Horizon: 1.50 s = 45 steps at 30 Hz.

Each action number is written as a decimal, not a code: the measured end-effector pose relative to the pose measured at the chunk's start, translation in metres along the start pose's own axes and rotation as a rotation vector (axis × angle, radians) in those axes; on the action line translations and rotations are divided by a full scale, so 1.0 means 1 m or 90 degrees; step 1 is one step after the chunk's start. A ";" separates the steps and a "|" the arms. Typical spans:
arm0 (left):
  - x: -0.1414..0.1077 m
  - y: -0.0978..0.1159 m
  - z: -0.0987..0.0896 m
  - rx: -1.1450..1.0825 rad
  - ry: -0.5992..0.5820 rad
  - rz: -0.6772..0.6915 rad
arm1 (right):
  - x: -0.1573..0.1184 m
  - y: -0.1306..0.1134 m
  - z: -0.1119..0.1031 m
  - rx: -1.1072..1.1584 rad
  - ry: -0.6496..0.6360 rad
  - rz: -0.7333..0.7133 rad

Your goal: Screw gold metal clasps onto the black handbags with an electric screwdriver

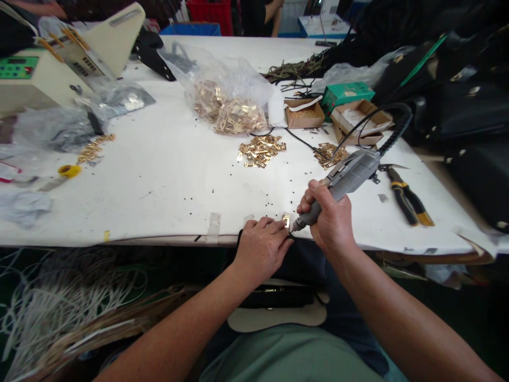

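My right hand (333, 216) grips a grey electric screwdriver (352, 172), tilted with its tip down at the table's front edge. The tip is beside a small gold metal plate (286, 220) with a slot in it. My left hand (262, 245) lies over the table edge, fingers together and thumb below, closed on a black piece (291, 236) that is mostly hidden under it. The left fingertips touch or nearly touch the gold plate. Beyond my hands lie a pile of gold plates (261, 151) and a smaller gold pile (331, 155).
Yellow-and-black pliers (409, 196) lie on the right of the white table (159, 185). At the back are a plastic bag (234, 101) of gold plates, a cardboard box (304, 113) of small parts and a green box (347, 95). A machine (43, 79) stands at left.
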State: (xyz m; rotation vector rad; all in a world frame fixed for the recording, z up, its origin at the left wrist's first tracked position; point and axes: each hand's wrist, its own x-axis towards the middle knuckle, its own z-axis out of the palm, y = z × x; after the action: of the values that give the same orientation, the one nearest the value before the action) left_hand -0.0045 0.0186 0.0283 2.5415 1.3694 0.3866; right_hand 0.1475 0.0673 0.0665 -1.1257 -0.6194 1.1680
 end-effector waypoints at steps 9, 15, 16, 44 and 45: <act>0.001 0.001 -0.002 0.013 -0.029 0.002 | 0.026 0.007 0.006 -0.044 0.022 -0.106; 0.003 0.002 -0.006 0.030 -0.045 0.009 | 0.033 0.024 0.012 -0.140 0.017 -0.127; 0.004 0.002 -0.006 0.030 -0.046 0.009 | 0.032 0.025 0.012 -0.152 0.013 -0.126; 0.004 0.000 -0.006 0.024 -0.041 -0.006 | 0.023 0.021 0.020 -0.321 -0.193 -0.127; 0.004 0.000 -0.007 0.025 -0.042 -0.005 | 0.023 0.022 0.020 -0.321 -0.193 -0.126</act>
State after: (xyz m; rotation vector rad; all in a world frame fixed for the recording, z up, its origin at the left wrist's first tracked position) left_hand -0.0041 0.0224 0.0351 2.5550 1.3757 0.2748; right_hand 0.1292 0.0956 0.0502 -1.2771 -1.2833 1.0438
